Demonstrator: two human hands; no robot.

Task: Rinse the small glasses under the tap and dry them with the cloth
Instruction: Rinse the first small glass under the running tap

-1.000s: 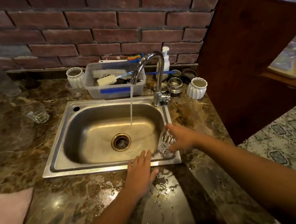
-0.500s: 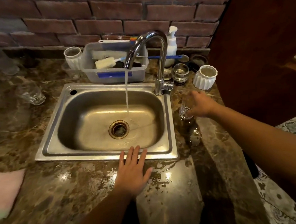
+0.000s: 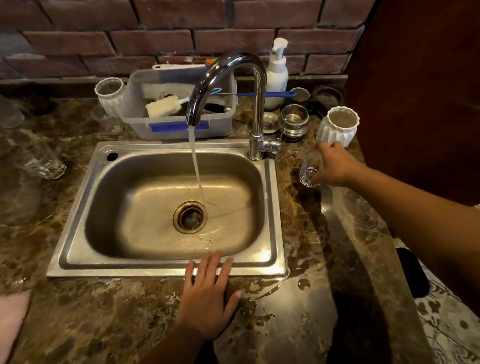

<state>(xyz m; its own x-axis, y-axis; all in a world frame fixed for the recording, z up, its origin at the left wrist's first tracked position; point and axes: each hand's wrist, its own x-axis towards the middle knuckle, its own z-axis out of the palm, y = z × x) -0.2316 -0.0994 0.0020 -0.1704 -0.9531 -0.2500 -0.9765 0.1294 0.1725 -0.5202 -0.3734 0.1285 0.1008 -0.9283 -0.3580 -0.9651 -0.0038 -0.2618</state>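
One small glass point(image 3: 310, 170) sits in the right hand point(image 3: 334, 163); no writing is legible.

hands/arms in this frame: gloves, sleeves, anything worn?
Nothing worn that shows. Both the left hand and right hand are bare: no gloves, and no rings, watch or bands visible. Both forearms are bare too, with no sleeve in view as far as the frame's edge.

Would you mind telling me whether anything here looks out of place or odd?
The tap runs into the sink with nothing under it; the right hand holds the small glass aside over the wet counter.
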